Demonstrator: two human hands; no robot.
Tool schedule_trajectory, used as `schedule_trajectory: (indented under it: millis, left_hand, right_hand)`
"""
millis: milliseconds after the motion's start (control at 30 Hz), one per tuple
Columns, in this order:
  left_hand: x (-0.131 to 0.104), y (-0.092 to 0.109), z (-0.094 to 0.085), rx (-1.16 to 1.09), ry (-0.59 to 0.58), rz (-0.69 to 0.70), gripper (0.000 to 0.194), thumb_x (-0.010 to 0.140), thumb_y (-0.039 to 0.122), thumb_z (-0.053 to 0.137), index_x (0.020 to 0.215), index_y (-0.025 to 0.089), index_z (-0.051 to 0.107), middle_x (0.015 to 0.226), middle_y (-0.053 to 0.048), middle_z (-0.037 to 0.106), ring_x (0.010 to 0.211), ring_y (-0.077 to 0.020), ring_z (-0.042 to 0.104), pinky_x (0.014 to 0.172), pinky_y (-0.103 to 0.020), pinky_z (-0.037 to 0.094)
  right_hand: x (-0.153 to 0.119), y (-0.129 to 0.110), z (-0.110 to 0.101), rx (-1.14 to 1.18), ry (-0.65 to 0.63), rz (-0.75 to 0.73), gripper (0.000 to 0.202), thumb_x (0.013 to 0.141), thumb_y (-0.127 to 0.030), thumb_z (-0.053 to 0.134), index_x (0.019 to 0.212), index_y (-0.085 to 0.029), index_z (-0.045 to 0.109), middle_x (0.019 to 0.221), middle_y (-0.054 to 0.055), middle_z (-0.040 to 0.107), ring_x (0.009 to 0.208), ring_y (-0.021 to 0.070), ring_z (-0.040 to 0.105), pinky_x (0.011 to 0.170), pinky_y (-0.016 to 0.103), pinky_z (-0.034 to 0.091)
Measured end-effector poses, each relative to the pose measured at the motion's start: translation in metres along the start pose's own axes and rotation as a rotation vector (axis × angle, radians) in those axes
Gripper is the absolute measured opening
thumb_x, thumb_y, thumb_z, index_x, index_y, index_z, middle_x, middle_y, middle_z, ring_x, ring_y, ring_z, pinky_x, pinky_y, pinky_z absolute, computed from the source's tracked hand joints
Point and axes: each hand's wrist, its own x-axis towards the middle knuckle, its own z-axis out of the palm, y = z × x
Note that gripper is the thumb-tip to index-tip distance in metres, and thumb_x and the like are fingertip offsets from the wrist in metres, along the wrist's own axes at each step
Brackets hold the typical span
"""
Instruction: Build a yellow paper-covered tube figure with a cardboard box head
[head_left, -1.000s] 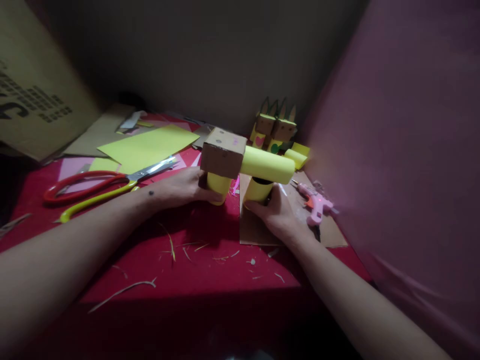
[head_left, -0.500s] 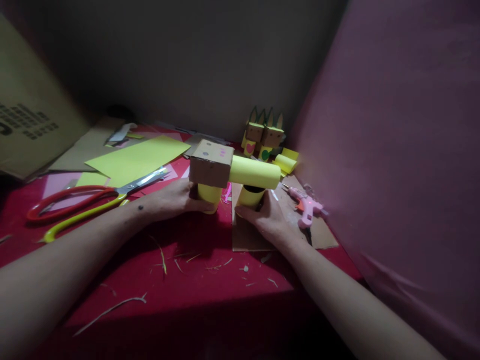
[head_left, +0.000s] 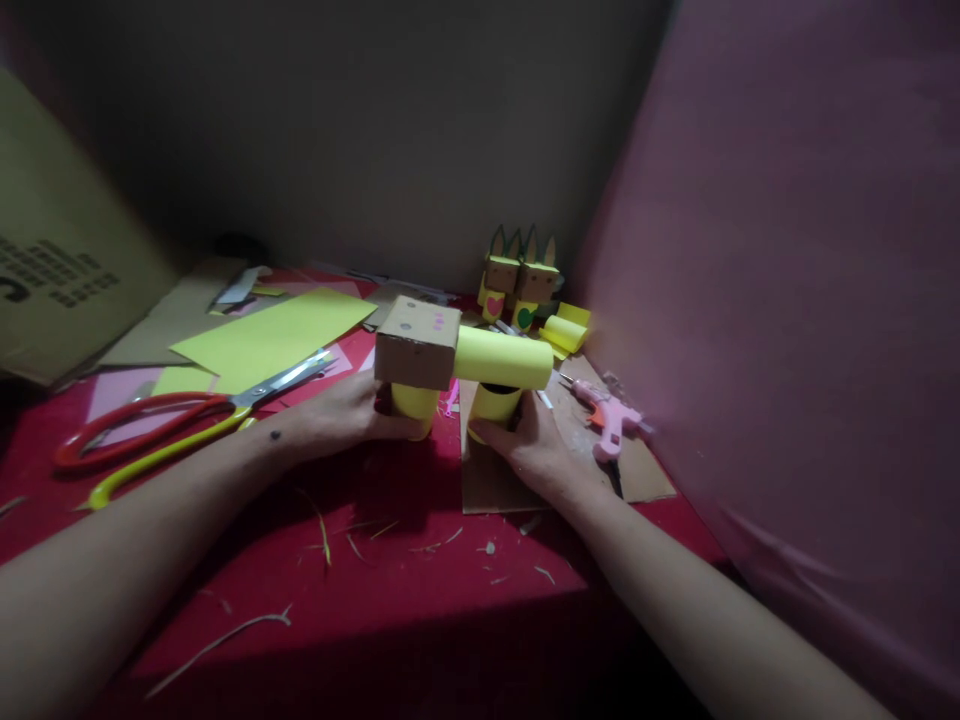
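A small cardboard box [head_left: 417, 340] with drawn dots and pink marks sits on top of an upright yellow paper tube [head_left: 414, 404]. Wrapped round that tube is my left hand [head_left: 352, 412]. From the box's right side a second yellow tube [head_left: 504, 358] lies level, its far part over the open top of a third, upright yellow tube [head_left: 493, 408]. My right hand [head_left: 536, 440] grips this third tube from the right, near the edge of a flat cardboard piece [head_left: 495, 490]. Some fingertips are hidden behind the tubes.
Big red-and-yellow-handled scissors [head_left: 225, 405] lie left, beside yellow paper [head_left: 281, 330]. A pink glue gun [head_left: 611, 415] rests on the cardboard at right. Behind stand two box-headed figures [head_left: 517, 275] and a curled yellow paper [head_left: 566, 330]. Scraps litter the red cloth [head_left: 360, 610].
The whole view has shifted slightly, so everything appears a little lower. Both hands keep their hold on the upright tubes.
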Motion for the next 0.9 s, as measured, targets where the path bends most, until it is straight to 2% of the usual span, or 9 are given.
schedule_trajectory:
  millis: [67,267,433,600,767,900]
  left_hand:
    - [0.0005,-0.0019,-0.0002,-0.015,-0.019,0.034,0.053,0.067,0.044,0.076,0.113,0.021,0.061,0.112,-0.007,0.066,0.107,-0.033,0.058,0.087,-0.039,0.048]
    - [0.0015,-0.005,-0.0008,0.029,0.003,0.064,0.048,0.067,0.048,0.075,0.102,0.02,0.06,0.1,-0.006,0.064,0.097,-0.0301,0.057,0.082,-0.036,0.045]
    - [0.0004,-0.0019,0.0006,0.051,-0.021,0.024,0.044,0.071,0.048,0.073,0.101,0.019,0.06,0.1,-0.006,0.065,0.096,-0.0287,0.058,0.081,-0.035,0.043]
    - [0.0021,-0.003,0.0032,0.012,-0.002,0.029,0.049,0.069,0.045,0.075,0.107,0.02,0.059,0.106,-0.007,0.066,0.1,-0.0298,0.059,0.081,-0.035,0.045]
    - [0.002,-0.0023,0.0032,0.044,0.004,-0.007,0.047,0.069,0.044,0.075,0.106,0.018,0.06,0.104,-0.008,0.068,0.1,-0.0312,0.06,0.084,-0.039,0.045]
    - [0.0018,-0.0017,0.0026,0.055,0.027,-0.002,0.047,0.068,0.043,0.076,0.105,0.02,0.061,0.105,-0.007,0.068,0.101,-0.0318,0.06,0.085,-0.04,0.045]
  right_hand:
    - [-0.0003,-0.0004,-0.0001,0.006,0.0,0.009,0.038,0.068,-0.031,0.071,0.1,-0.02,0.057,0.1,0.008,0.068,0.089,0.0261,0.062,0.073,0.038,0.05]
    - [-0.0001,-0.0016,-0.0015,-0.017,-0.015,-0.002,0.043,0.069,-0.031,0.071,0.107,-0.02,0.057,0.103,0.009,0.069,0.093,0.0273,0.062,0.076,0.039,0.051]
    - [0.0006,-0.0027,-0.0019,-0.012,-0.001,-0.022,0.045,0.066,-0.028,0.073,0.106,-0.019,0.057,0.102,0.009,0.068,0.091,0.0275,0.062,0.074,0.04,0.052]
    - [0.0007,-0.0024,-0.0017,-0.029,0.004,-0.016,0.04,0.067,-0.029,0.071,0.103,-0.022,0.055,0.101,0.008,0.068,0.09,0.0276,0.062,0.074,0.042,0.052]
    - [0.0009,-0.0009,-0.0007,0.0,0.036,-0.033,0.05,0.061,-0.026,0.076,0.104,-0.023,0.053,0.104,0.008,0.065,0.092,0.028,0.061,0.075,0.041,0.053]
    - [0.0011,-0.004,0.0002,0.098,0.057,-0.071,0.049,0.065,-0.031,0.074,0.107,-0.022,0.052,0.108,0.009,0.064,0.097,0.0285,0.061,0.075,0.041,0.053]
